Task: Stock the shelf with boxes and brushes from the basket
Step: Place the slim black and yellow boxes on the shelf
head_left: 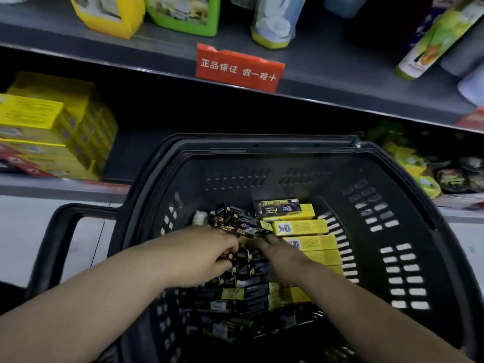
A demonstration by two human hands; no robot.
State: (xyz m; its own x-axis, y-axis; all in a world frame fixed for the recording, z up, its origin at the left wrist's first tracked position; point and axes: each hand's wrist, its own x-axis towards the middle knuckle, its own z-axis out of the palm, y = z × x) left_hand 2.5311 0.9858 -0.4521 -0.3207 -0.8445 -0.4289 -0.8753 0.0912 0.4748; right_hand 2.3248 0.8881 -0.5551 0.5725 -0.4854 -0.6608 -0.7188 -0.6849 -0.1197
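Looking down into black slotted plastic basket [379, 205], parked just in front of grey metal shelf [327, 74]. Inside: heap of small black-and-gold cardboard boxes [243, 224] across middle and near side, row of long yellow cardboard boxes [301, 227] with barcodes along right wall. Left hand [204, 255] down on the heap, fingers curled round a few black-and-gold ones. Right hand [280, 255] just beside it, fingertips against same cluster; can't tell whether gripping or only touching. Blurred round both hands. On shelf edge above basket: red paper label [238, 68] with white characters. Lower tier, far left: stack of yellow cartons [47, 132]. Upper tier: yellow pack [110, 14] next to green pack [183, 14]
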